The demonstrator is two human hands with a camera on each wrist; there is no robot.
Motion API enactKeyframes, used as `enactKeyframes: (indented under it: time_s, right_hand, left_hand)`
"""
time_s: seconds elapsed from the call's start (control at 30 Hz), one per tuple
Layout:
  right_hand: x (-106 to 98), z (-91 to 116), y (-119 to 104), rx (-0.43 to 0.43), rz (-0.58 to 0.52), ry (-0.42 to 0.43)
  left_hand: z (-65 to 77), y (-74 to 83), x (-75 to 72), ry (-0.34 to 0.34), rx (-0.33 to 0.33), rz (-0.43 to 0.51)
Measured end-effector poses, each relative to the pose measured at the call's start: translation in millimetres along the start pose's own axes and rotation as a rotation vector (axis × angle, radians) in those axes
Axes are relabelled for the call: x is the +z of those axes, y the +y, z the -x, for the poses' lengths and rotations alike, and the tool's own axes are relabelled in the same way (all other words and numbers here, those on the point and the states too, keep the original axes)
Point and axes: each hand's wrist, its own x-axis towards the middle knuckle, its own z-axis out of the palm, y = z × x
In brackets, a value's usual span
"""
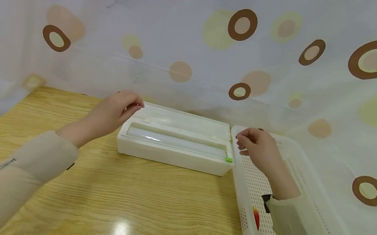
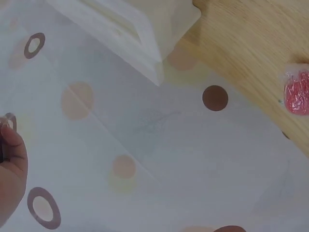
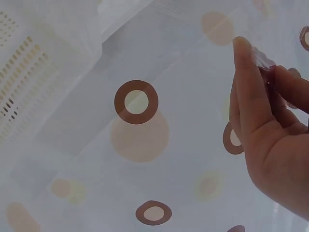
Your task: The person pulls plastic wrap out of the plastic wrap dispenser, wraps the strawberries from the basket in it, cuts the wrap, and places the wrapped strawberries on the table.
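A white cling film dispenser [image 1: 174, 161] stands on the table with its lid [image 1: 188, 121] raised, and a roll of film [image 1: 176, 141] shows inside. Above its left end, my left hand [image 1: 115, 112] has thumb and fingers pinched together. Clear cling film shows faintly at these fingertips in the left wrist view, where the hand [image 2: 13, 164] is partly cut off. My right hand [image 1: 262, 149] is over the basket's far left corner, beside the box. In the right wrist view this hand [image 3: 270, 125] pinches a crumpled bit of clear cling film [image 3: 263, 59]. Film between the hands is hard to see.
A white perforated basket [image 1: 246, 229] stands at the right, holding a red item [image 1: 256, 218] and a black piece [image 1: 266, 202]. A red thing wrapped in clear film [image 2: 297, 94] lies on the wooden table [image 1: 126, 198]. A patterned curtain [image 1: 169, 36] hangs behind.
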Motion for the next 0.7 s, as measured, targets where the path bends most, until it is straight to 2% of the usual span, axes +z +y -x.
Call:
enactKeyframes:
  time_s: [0.1, 0.23, 0.5, 0.7]
  right_hand:
    - [-0.3, 6.5, 2.6, -0.028, 0.08, -0.026]
    - [-0.8, 14.5, 4.0, -0.081, 0.164, -0.041]
    - [1.7, 31.6, 2.2, -0.153, 0.256, 0.001]
    - [9.0, 39.4, 4.6, -0.214, 0.302, -0.079]
  left_hand:
    - [6.3, 3.0, -5.0, -0.024, 0.027, 0.016]
    - [15.3, 6.1, -12.0, -0.09, 0.064, 0.037]
    - [31.3, 12.7, -22.9, -0.185, 0.136, 0.0]
    - [37.5, 17.5, -21.1, -0.138, 0.206, -0.032]
